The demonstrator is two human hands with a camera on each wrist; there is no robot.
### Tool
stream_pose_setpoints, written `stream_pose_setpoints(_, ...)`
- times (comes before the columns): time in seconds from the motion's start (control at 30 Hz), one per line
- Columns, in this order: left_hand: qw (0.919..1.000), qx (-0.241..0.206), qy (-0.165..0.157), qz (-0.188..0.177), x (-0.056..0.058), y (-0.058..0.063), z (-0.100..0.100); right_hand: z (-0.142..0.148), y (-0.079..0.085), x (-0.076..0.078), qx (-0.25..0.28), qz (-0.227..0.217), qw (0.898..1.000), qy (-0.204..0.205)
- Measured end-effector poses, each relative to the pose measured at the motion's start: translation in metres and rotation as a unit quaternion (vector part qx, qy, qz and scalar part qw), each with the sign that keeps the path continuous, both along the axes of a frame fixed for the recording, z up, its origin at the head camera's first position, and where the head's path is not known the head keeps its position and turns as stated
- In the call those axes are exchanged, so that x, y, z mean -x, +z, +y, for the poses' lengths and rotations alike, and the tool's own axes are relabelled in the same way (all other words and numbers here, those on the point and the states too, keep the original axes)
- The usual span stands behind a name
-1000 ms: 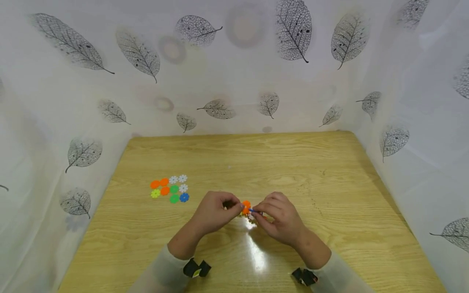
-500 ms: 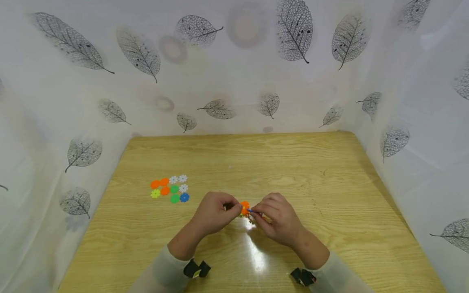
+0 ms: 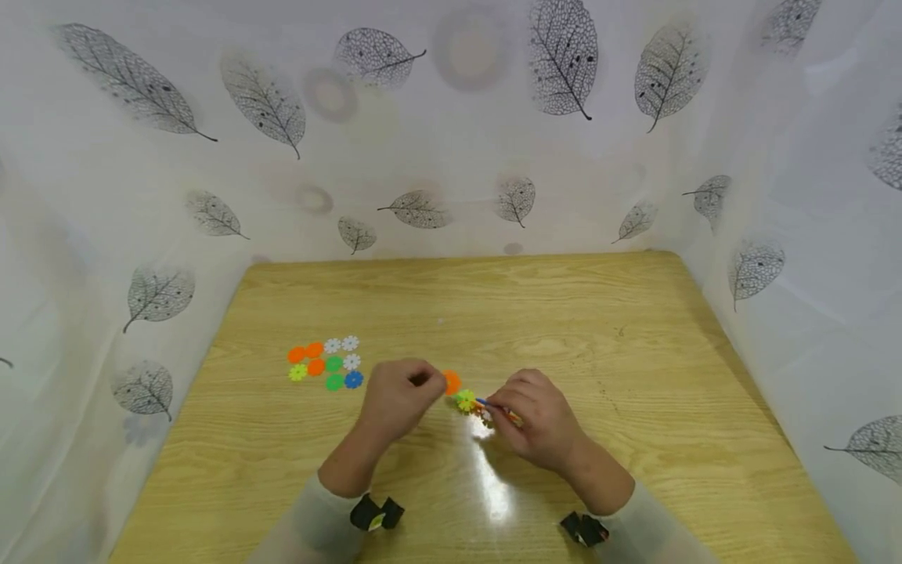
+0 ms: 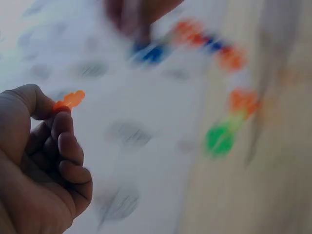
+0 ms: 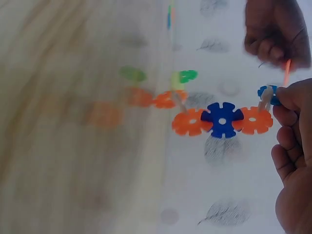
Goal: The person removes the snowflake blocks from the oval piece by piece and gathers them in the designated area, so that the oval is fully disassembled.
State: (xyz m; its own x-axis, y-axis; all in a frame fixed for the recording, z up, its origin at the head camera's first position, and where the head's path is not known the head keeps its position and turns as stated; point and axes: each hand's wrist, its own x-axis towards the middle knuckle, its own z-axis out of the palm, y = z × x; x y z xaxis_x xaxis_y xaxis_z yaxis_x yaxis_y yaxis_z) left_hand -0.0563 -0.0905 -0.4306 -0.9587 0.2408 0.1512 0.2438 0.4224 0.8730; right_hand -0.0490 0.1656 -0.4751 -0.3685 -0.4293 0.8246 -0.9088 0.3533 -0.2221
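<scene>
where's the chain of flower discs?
Head view: the chain is lower centre, held by the right hand, just right of and below the orange disc pinched by the left hand.

The person wears pale off-white sleeves (image 3: 320,513), with a small black angular piece at each wrist, the left one (image 3: 365,513) bearing a yellowish mark (image 3: 377,521).

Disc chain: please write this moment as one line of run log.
left hand: pinches orange disc, apart from chain | right hand: pinches chain's blue end disc | other discs: on table
</scene>
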Motion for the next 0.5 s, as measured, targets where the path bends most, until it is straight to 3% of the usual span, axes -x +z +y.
stream_pose_setpoints(0.1, 0.9991, -0.011, 0.040, 0.004, 0.006, 0.011, -0.023, 0.009, -0.001, 0.001, 0.019, -0.003, 1.000, -0.001)
stream_pose_setpoints(0.2, 0.9991, -0.007, 0.040, -0.010, 0.010, 0.016, -0.040, 0.015, -0.002, 0.003, 0.021, -0.007, 1.000, 0.002)
stream_pose_setpoints(0.37, 0.9979, -0.004, 0.040, -0.051, 0.009, 0.009, -0.051, 0.017, -0.003, 0.005, 0.017, -0.009, 1.000, 0.004)
stream_pose_setpoints(0.5, 0.9977, 0.001, 0.048, -0.047, 0.008, 0.001, -0.062, 0.017, -0.004, 0.003, 0.022, -0.012, 1.000, 0.005)
